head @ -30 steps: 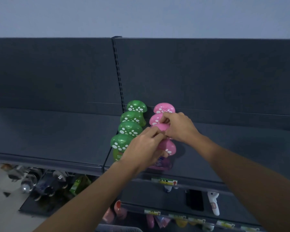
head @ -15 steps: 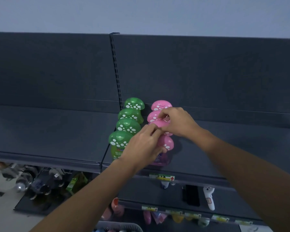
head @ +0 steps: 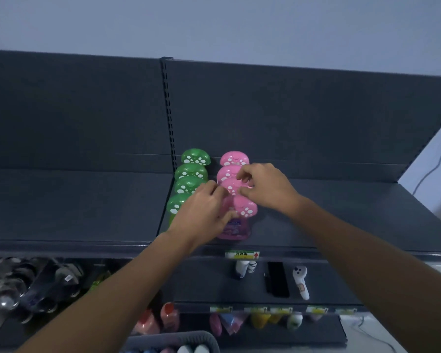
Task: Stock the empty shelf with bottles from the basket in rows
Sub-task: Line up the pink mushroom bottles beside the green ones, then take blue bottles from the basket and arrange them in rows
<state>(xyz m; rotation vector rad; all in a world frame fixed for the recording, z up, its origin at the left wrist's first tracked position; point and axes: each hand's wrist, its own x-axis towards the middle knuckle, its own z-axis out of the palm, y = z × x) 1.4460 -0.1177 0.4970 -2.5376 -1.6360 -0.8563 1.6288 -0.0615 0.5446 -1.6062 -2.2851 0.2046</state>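
Two rows of bottles with spotted mushroom caps stand on the dark grey shelf [head: 329,225], running front to back. The green row [head: 190,171] is on the left, the pink row [head: 233,159] on the right. My left hand [head: 204,212] grips the front pink bottle [head: 236,226] around its neck, hiding part of the front green bottle. My right hand [head: 264,187] pinches the cap of the third pink bottle [head: 233,186] between thumb and fingers. The grey basket [head: 173,340] shows at the bottom edge with several bottle tops inside.
The shelf stretches bare to the left [head: 74,205] and right of the rows. Lower shelves hold dark bottles [head: 36,284], a white trigger sprayer [head: 301,281], a black object [head: 278,278] and coloured bottles [head: 260,319]. A slotted upright [head: 168,105] divides the back panels.
Both hands stay on the pink row. My right hand has shifted slightly from the second pink cap toward the third. The camera has tilted a little, showing the basket rim below.
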